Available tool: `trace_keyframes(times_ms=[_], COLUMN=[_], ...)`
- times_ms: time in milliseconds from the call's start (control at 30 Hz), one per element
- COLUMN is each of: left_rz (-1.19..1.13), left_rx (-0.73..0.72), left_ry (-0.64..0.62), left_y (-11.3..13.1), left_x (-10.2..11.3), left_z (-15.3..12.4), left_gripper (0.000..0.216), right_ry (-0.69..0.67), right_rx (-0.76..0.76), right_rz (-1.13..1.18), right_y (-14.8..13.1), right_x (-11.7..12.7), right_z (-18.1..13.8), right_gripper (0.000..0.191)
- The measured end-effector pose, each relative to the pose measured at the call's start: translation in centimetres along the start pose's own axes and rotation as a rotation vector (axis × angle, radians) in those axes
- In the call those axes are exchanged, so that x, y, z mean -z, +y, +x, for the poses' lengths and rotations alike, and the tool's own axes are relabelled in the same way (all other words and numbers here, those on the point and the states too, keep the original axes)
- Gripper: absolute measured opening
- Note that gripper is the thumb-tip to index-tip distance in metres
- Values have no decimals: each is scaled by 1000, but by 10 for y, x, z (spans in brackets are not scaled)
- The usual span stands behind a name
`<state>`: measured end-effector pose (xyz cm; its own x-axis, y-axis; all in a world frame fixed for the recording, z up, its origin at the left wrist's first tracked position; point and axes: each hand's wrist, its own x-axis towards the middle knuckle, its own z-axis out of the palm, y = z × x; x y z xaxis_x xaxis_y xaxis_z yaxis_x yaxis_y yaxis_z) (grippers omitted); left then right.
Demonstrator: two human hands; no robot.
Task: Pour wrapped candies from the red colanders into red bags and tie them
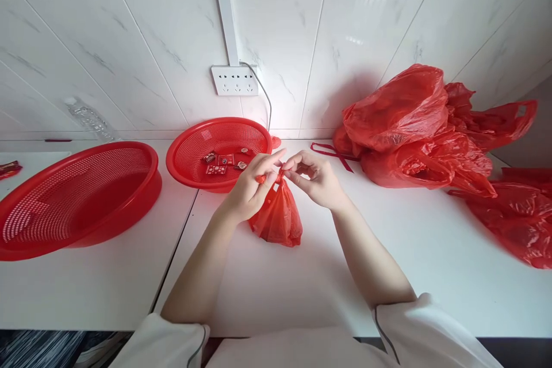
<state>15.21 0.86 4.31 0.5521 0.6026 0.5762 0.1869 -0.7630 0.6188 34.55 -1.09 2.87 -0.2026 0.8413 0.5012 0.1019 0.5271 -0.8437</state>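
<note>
A small red plastic bag (278,218) stands on the white table in front of me, its neck gathered at the top. My left hand (250,184) pinches the neck of the bag from the left, fingers closed on the red plastic. From the right, my right hand (314,178) meets it and pinches the same gathered top, thumb and fingers together. Both hands sit just in front of the smaller red basket (190,152), which holds several small red wrapped sweets (224,161).
A large red perforated basket (26,224) sits at the left. Big crumpled red plastic bags (414,126) are heaped at the right, more at the far right edge (517,218). A wall socket (234,80) with a cable is behind. A plastic bottle (88,118) lies by the wall.
</note>
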Motion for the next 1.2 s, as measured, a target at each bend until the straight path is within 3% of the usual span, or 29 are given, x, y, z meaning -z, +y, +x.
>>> trace_keyframes(times_ms=[133,200,433,600,700,800,1000,1100,1200], left_rz=[69,78,51,104,258,391,642,590,369], left_rx=[53,43,126,210,259,324,561,641,691], left_ry=[44,53,32,9,9,-13,-56,-124,-152], left_y=[2,3,9,13,15,13,-10,-26,-39], left_x=[3,4,2,3,8,18,39,36,25], left_z=[-1,0,0,-7,-16,-28,-59,-69,-73], left_gripper=[42,42,42,43,43,43,47,50,50], right_ry=[48,25,23,11,56,151,470,591,621], right_rx=[72,87,18,-202,-289,-299,-328,-345,-304], right_rz=[-189,-168,102,582,646,618,385,236,-55], right_y=[-5,-7,-16,-18,-16,-12,21,40,50], right_x=[0,-3,-2,6,11,21,54,62,61], right_z=[-4,-6,-10,-12,-14,-18,-33,-38,-41], right_gripper=[7,8,9,19,18,16,25,30,29])
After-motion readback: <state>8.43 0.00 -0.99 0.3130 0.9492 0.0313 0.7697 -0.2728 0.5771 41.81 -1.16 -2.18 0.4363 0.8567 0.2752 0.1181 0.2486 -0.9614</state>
